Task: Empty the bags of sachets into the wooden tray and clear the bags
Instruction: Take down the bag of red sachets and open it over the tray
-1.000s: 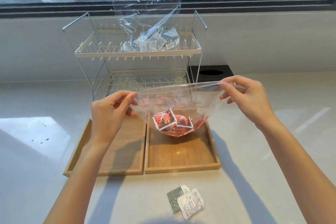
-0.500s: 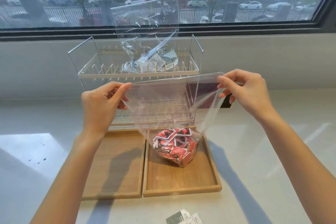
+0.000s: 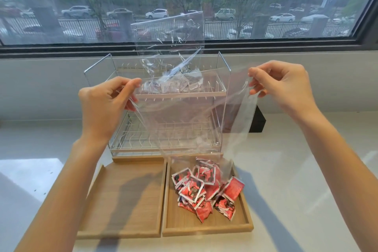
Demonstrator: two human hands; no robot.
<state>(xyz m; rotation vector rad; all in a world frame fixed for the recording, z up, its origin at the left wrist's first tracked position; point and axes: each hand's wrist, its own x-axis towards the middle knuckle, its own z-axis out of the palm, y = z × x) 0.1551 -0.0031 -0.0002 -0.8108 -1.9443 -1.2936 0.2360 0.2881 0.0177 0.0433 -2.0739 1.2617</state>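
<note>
Both the left hand (image 3: 102, 108) and right hand (image 3: 284, 86) pinched the clear bag (image 3: 184, 120) by its upper corners, fingers closed, so red sachets (image 3: 204, 188) tumbling out risked bouncing over the right wooden tray (image 3: 206, 229) rim onto the desk (image 3: 306, 180)

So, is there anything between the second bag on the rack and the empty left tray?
Yes: the clear bag that both hands stretch hangs in front of the rack and its second bag. The left tray itself holds nothing.
</note>
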